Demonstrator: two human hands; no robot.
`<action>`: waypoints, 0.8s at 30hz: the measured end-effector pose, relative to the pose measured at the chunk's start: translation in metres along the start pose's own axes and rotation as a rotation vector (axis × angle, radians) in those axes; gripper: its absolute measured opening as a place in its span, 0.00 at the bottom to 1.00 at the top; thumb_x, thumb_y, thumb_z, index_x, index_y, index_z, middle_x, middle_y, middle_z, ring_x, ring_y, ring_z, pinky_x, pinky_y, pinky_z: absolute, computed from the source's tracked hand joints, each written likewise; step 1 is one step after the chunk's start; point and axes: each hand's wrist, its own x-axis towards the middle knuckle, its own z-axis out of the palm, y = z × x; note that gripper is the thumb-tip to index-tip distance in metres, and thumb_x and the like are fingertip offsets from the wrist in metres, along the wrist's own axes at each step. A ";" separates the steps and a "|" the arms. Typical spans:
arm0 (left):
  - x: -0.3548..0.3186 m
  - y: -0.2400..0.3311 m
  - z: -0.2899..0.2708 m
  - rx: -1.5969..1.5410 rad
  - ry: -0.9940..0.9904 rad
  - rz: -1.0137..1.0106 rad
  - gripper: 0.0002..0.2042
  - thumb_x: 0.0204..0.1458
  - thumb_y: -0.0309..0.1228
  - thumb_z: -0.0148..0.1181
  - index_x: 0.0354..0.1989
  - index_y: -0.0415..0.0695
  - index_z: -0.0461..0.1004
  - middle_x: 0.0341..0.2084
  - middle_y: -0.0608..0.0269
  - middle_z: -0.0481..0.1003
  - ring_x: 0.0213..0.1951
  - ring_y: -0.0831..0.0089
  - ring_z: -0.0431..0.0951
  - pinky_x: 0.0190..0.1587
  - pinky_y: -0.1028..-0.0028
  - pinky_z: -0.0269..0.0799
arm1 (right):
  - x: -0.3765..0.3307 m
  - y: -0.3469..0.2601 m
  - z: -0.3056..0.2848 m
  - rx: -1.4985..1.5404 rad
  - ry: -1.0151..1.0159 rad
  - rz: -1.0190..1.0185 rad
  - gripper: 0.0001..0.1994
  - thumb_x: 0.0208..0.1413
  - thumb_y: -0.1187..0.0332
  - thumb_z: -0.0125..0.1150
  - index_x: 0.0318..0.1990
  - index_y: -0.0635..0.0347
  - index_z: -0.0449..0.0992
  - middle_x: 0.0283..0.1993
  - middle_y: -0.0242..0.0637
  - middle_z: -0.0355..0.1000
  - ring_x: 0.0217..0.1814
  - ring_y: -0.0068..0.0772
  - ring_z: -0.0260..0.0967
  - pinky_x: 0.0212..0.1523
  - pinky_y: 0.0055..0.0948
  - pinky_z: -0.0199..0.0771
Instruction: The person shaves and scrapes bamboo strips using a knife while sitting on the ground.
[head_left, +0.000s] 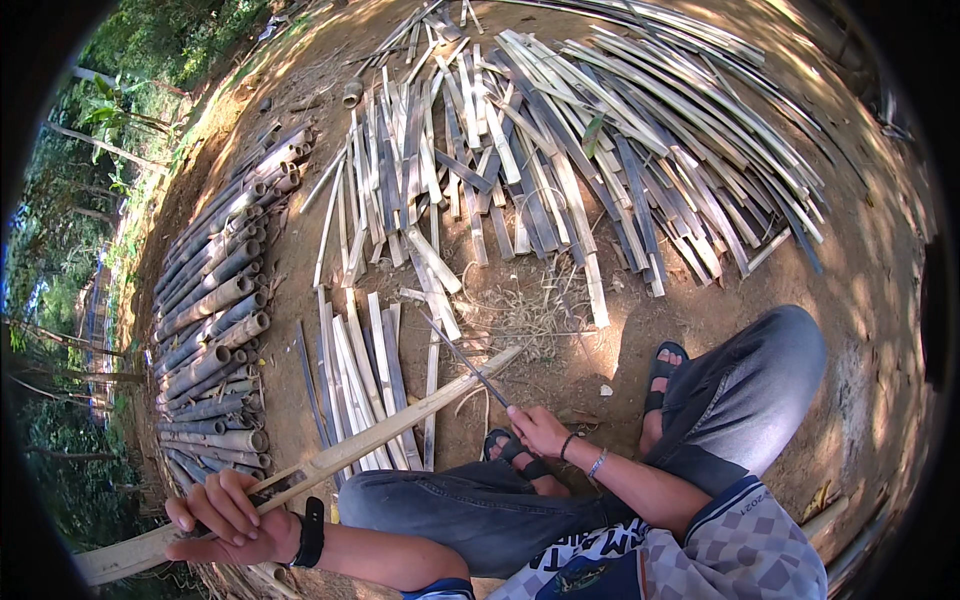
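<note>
A long pale bamboo strip (395, 424) slants across my lap from the lower left up to the middle. My left hand (232, 522) is closed around it near its lower end, fingers curled over the edge. In my right hand (540, 432) is a knife (462, 358) with a long, thin dark blade pointing up and left. Its blade crosses the strip close to the far end; whether it cuts into the bamboo I cannot tell. The knife's handle is hidden in my fist.
Split bamboo strips (360, 370) lie just beyond my left knee. A large spread of strips (640, 150) covers the ground farther off. Uncut bamboo poles (215, 290) are stacked at the left. Thin shavings (540, 325) litter the dirt before my sandals (655, 385).
</note>
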 end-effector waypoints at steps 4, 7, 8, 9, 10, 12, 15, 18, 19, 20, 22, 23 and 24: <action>-0.001 0.002 0.002 0.013 0.014 0.012 0.19 0.58 0.48 0.53 0.29 0.42 0.66 0.05 0.73 0.58 0.06 0.85 0.54 0.12 0.84 0.51 | 0.009 0.006 -0.010 -0.019 -0.022 0.115 0.29 0.65 0.47 0.40 0.18 0.61 0.63 0.12 0.30 0.60 0.10 0.21 0.58 0.10 0.25 0.57; -0.002 0.003 0.002 0.026 0.013 0.014 0.19 0.58 0.48 0.53 0.29 0.42 0.66 0.05 0.73 0.58 0.06 0.85 0.54 0.12 0.84 0.51 | -0.008 -0.017 -0.007 0.084 -0.091 0.138 0.29 0.64 0.46 0.41 0.18 0.60 0.64 0.12 0.29 0.60 0.09 0.22 0.58 0.11 0.26 0.58; -0.001 0.002 0.003 0.022 0.007 0.010 0.19 0.59 0.47 0.53 0.29 0.42 0.66 0.05 0.73 0.58 0.06 0.85 0.54 0.12 0.84 0.51 | -0.006 -0.011 -0.006 0.059 -0.059 0.064 0.29 0.64 0.47 0.41 0.18 0.60 0.64 0.11 0.29 0.59 0.09 0.22 0.57 0.11 0.26 0.57; 0.000 0.000 0.003 0.013 0.006 0.009 0.19 0.59 0.47 0.53 0.29 0.42 0.66 0.05 0.73 0.58 0.06 0.85 0.54 0.12 0.84 0.51 | -0.001 -0.002 -0.004 0.034 -0.027 -0.009 0.29 0.65 0.47 0.41 0.18 0.60 0.64 0.11 0.29 0.59 0.09 0.22 0.57 0.10 0.26 0.57; 0.000 0.001 0.005 0.009 0.007 0.009 0.19 0.59 0.47 0.53 0.29 0.42 0.66 0.05 0.73 0.58 0.06 0.85 0.54 0.12 0.84 0.51 | 0.001 0.003 -0.003 0.007 0.000 -0.082 0.28 0.65 0.47 0.41 0.18 0.60 0.64 0.11 0.29 0.59 0.09 0.21 0.57 0.10 0.25 0.56; -0.001 0.003 0.007 0.018 0.017 0.017 0.19 0.59 0.47 0.53 0.29 0.42 0.66 0.05 0.73 0.58 0.06 0.85 0.54 0.12 0.84 0.51 | 0.010 0.011 -0.008 -0.052 0.003 -0.001 0.28 0.65 0.48 0.41 0.18 0.60 0.63 0.11 0.29 0.59 0.09 0.21 0.56 0.10 0.25 0.56; -0.001 0.001 0.002 0.036 0.027 0.030 0.19 0.59 0.47 0.53 0.29 0.42 0.66 0.05 0.73 0.58 0.06 0.85 0.55 0.12 0.85 0.51 | 0.004 -0.002 -0.009 0.056 -0.053 0.110 0.28 0.65 0.47 0.40 0.18 0.60 0.63 0.11 0.29 0.59 0.08 0.21 0.56 0.09 0.25 0.55; -0.001 0.001 0.006 0.042 0.019 0.024 0.19 0.59 0.47 0.52 0.29 0.42 0.66 0.05 0.73 0.58 0.06 0.85 0.55 0.12 0.85 0.51 | 0.005 0.005 -0.006 0.078 -0.054 0.036 0.29 0.64 0.45 0.40 0.18 0.60 0.62 0.11 0.29 0.58 0.08 0.22 0.56 0.09 0.26 0.55; -0.001 0.001 0.005 0.033 0.016 0.021 0.19 0.59 0.47 0.52 0.29 0.42 0.66 0.05 0.73 0.58 0.06 0.85 0.55 0.12 0.85 0.51 | 0.005 0.005 -0.007 0.053 -0.033 -0.020 0.30 0.64 0.44 0.40 0.18 0.60 0.62 0.11 0.30 0.59 0.08 0.22 0.56 0.09 0.26 0.55; -0.001 0.001 0.005 0.023 0.013 0.018 0.19 0.59 0.47 0.52 0.30 0.42 0.66 0.05 0.73 0.58 0.06 0.85 0.55 0.12 0.85 0.51 | 0.006 0.006 -0.010 0.010 -0.025 0.019 0.30 0.63 0.44 0.40 0.18 0.59 0.62 0.11 0.30 0.59 0.08 0.23 0.56 0.09 0.26 0.55; -0.002 0.002 0.003 0.030 0.016 0.024 0.19 0.59 0.47 0.52 0.30 0.42 0.66 0.05 0.73 0.58 0.06 0.85 0.55 0.12 0.85 0.51 | 0.011 0.000 -0.018 -0.077 -0.011 0.090 0.30 0.63 0.43 0.40 0.18 0.59 0.62 0.11 0.31 0.59 0.08 0.23 0.56 0.09 0.26 0.55; -0.002 0.002 0.003 0.034 0.016 0.029 0.19 0.59 0.47 0.52 0.30 0.42 0.66 0.05 0.73 0.58 0.06 0.85 0.55 0.11 0.85 0.51 | 0.008 -0.004 -0.018 -0.018 -0.044 0.124 0.30 0.63 0.43 0.41 0.17 0.59 0.63 0.11 0.31 0.60 0.09 0.24 0.58 0.09 0.26 0.57; -0.002 0.003 0.002 0.044 0.014 0.034 0.19 0.59 0.47 0.52 0.30 0.42 0.66 0.05 0.73 0.58 0.06 0.85 0.55 0.11 0.85 0.51 | 0.003 -0.008 -0.017 0.040 -0.078 0.158 0.31 0.62 0.43 0.42 0.16 0.60 0.64 0.11 0.32 0.61 0.09 0.24 0.60 0.10 0.27 0.58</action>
